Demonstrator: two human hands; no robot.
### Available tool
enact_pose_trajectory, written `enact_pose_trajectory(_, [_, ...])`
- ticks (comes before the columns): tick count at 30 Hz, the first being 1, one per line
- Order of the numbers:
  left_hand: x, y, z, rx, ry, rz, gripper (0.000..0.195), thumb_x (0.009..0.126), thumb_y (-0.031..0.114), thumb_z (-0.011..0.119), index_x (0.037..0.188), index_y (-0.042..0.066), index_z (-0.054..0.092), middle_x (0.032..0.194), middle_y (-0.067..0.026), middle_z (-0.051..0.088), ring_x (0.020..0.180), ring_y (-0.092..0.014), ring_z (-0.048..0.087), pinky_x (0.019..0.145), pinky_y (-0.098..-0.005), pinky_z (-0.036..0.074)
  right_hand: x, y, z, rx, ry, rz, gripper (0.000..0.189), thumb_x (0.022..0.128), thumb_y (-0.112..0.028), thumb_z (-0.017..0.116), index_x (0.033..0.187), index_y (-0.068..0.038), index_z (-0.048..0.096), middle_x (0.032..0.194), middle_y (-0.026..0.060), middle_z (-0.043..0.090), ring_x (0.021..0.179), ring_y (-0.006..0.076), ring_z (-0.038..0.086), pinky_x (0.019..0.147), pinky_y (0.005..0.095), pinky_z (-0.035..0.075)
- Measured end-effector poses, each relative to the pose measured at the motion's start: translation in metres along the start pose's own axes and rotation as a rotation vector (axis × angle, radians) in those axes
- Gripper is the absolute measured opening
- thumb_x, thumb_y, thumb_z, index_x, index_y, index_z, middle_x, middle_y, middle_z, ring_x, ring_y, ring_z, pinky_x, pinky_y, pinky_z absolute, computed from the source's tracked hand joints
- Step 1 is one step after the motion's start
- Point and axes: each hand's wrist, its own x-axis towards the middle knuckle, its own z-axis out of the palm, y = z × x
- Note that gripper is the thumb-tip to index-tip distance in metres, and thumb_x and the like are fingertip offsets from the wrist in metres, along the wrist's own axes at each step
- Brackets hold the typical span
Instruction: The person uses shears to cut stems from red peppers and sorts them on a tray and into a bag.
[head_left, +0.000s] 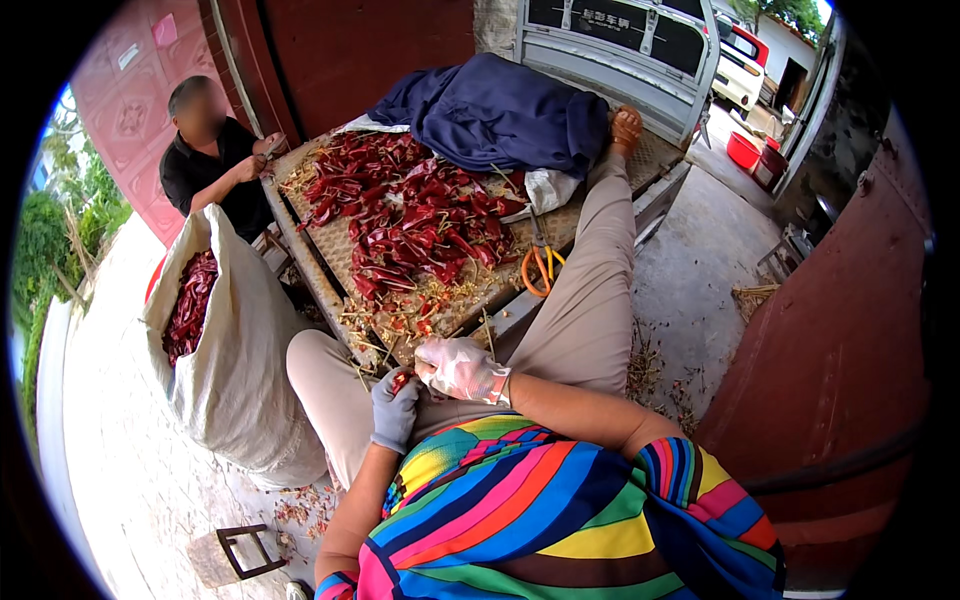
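Observation:
My left hand (394, 414), in a grey glove, grips a red dried chili pepper (401, 381) that shows pale seeds at its end. Beside it, my right hand (463, 369) wears a pink and white patterned glove. Its fingers are curled close to that pepper, and what lies between them is hidden. Just past both hands, loose seeds and stem bits (397, 319) cover the near edge of a metal truck bed (322, 251). A wide heap of dried red chilies (427, 214) spreads over the bed. Scissors (541, 262) with orange and yellow handles lie at the heap's right.
Left of my knee stands a tall white woven sack (240, 405) of chilies. A person (217, 157) works beyond it. Dark blue cloth (495, 112) covers something at the back. A small stool (232, 555) is on the floor, lower left; a red metal panel (817, 390) rises on the right.

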Motion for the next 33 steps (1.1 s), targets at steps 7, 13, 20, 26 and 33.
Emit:
enact_pose_trajectory(7, [0.000, 0.020, 0.007, -0.182, -0.036, -0.097, 0.009, 0.080, 0.007, 0.051, 0.078, 0.002, 0.058, 0.062, 0.0003, 0.055, 0.051, -0.006, 0.046, 0.046, -0.0203, 0.035, -0.009, 0.009, 0.011, 1.314, -0.105, 0.539, 0.018, 0.090, -0.021, 0.053, 0.078, -0.009, 0.058, 0.066, -0.0016, 0.053, 0.053, 0.0069, 0.045, 0.044, 0.0217, 0.031])
enact_pose_trajectory(13, [-0.003, 0.021, 0.008, -0.291, -0.060, -0.098, 0.015, 0.082, 0.014, 0.047, 0.073, 0.004, 0.054, 0.056, -0.0031, 0.050, 0.048, -0.011, 0.044, 0.046, -0.0246, 0.035, -0.004, 0.028, 0.009, 1.803, 0.056, 0.816, 0.017, 0.091, -0.025, 0.049, 0.086, -0.010, 0.056, 0.067, 0.0004, 0.051, 0.046, 0.0088, 0.038, 0.041, 0.0248, 0.025])
enact_pose_trajectory(20, [0.000, 0.010, -0.001, -0.565, -0.206, -0.208, 0.027, 0.083, 0.026, 0.044, 0.086, 0.001, 0.055, 0.068, -0.0106, 0.055, 0.069, -0.025, 0.058, 0.069, -0.0385, 0.049, -0.011, 0.036, -0.001, 1.468, 0.092, 0.731, 0.023, 0.091, -0.030, 0.047, 0.091, -0.011, 0.060, 0.081, 0.0016, 0.060, 0.057, 0.0107, 0.050, 0.048, 0.0246, 0.037])
enact_pose_trajectory(26, [-0.002, 0.017, -0.001, -0.737, -0.212, -0.313, 0.027, 0.080, 0.016, 0.046, 0.095, -0.005, 0.055, 0.084, -0.0175, 0.062, 0.079, -0.028, 0.061, 0.079, -0.0448, 0.049, -0.008, 0.078, -0.004, 0.322, -0.245, 0.228, 0.045, 0.084, -0.044, 0.055, 0.094, -0.001, 0.061, 0.085, 0.0162, 0.065, 0.078, 0.0286, 0.061, 0.069, 0.0383, 0.048])
enact_pose_trajectory(33, [0.002, 0.013, 0.002, -0.803, -0.206, -0.246, 0.011, 0.075, 0.008, 0.046, 0.084, 0.003, 0.049, 0.064, -0.0106, 0.051, 0.069, -0.028, 0.050, 0.073, -0.0474, 0.045, 0.014, 0.092, -0.042, -0.166, 0.112, 0.428, 0.024, 0.080, -0.027, 0.063, 0.091, -0.006, 0.060, 0.082, 0.0107, 0.064, 0.078, 0.0277, 0.061, 0.069, 0.0363, 0.047])
